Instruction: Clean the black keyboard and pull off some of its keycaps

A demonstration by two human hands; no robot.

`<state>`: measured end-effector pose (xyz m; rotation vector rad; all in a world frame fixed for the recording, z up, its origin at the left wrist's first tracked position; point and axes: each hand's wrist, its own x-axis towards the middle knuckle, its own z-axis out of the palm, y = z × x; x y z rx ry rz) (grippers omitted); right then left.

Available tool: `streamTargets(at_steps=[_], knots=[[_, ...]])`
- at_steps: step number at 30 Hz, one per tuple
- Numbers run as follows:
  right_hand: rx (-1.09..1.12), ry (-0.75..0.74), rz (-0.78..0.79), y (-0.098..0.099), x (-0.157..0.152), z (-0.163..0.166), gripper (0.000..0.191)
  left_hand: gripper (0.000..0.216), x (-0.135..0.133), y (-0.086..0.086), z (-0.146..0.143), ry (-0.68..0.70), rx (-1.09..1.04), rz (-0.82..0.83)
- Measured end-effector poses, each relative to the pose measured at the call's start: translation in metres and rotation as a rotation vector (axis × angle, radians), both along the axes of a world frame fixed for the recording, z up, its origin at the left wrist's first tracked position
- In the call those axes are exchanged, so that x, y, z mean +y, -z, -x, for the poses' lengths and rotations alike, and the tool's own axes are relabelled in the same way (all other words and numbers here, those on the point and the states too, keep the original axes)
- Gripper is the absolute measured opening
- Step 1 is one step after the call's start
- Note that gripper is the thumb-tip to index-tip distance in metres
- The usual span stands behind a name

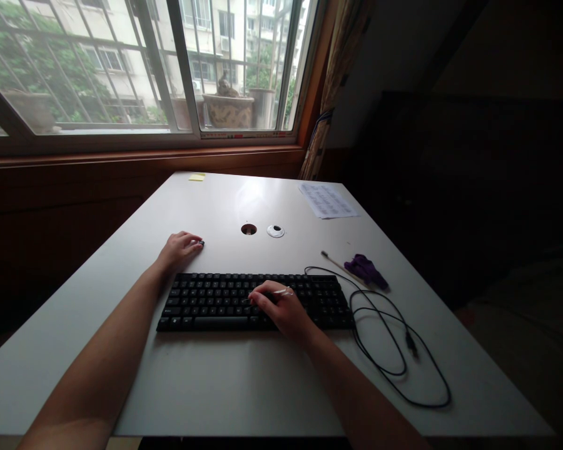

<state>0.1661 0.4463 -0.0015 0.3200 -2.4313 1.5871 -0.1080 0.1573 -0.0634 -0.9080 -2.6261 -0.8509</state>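
Note:
A black keyboard (225, 322) lies across the white table in front of me. Over its middle-right keys, my right hand (286, 309) is closed round a slim tool with a pale handle (284, 291). The tool's thin tip reaches the keys near my fingertips; its exact kind is unclear. Beyond the keyboard's upper left corner, my left hand (181, 249) rests on the table. Its fingertips are closed on a small dark piece (201, 242) that looks like a keycap, partly hidden by the fingers.
The keyboard's cable (406, 369) loops on the right. Near it lie a purple cloth (366, 271) and a thin stick with a dark end (338, 265). Farther back are a table hole (248, 230), a round white cover (276, 232), printed sheets (328, 201) and yellow notes (197, 177).

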Motion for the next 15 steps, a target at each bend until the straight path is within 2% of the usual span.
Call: streamTargets(at_steps=[11,15], knots=[[0.001,0.004,-0.006,0.0002,-0.0006,0.0001,0.019,0.042,0.0013,-0.0023,-0.0062,-0.002,-0.003,-0.077],[0.003,0.001,-0.001,-0.0001,-0.0006,0.0004,0.017,0.039,0.0008,-0.0038,-0.0080,-0.007,-0.001,-0.053]])
